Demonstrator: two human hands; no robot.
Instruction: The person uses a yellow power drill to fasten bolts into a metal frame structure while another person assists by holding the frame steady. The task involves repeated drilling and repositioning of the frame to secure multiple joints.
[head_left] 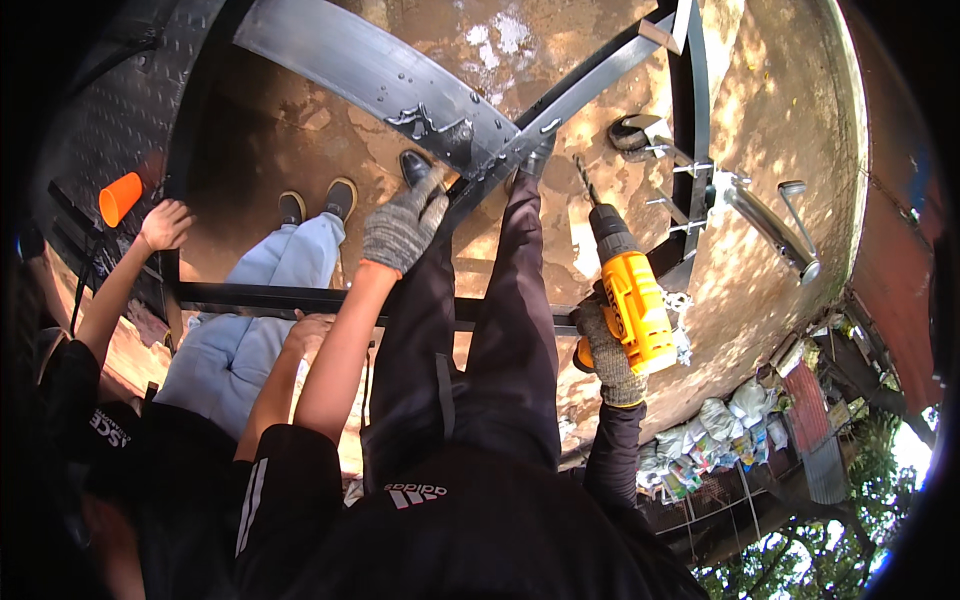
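Note:
My right hand [608,350], in a grey knit glove, is wrapped round the handle of a yellow power drill [638,310]. The drill's black chuck holds a long twist bit [585,180] that points away from me and touches nothing. My left hand [402,225], gloved alike, is at the edge of a dark diagonal metal bar [480,190], its fingers partly stretched out toward it. Whether they press on the bar is hard to see. Water drops lie on a wide, flat metal piece [400,75] that meets this bar.
A co-worker's hand [167,225] is beside an orange cup [120,199] on a dark textured plate [110,120]; another bare hand [312,330] rests at a black crossbar [260,297]. Clamps [690,190] grip the frame at right. Filled bags [715,435] lie farther right.

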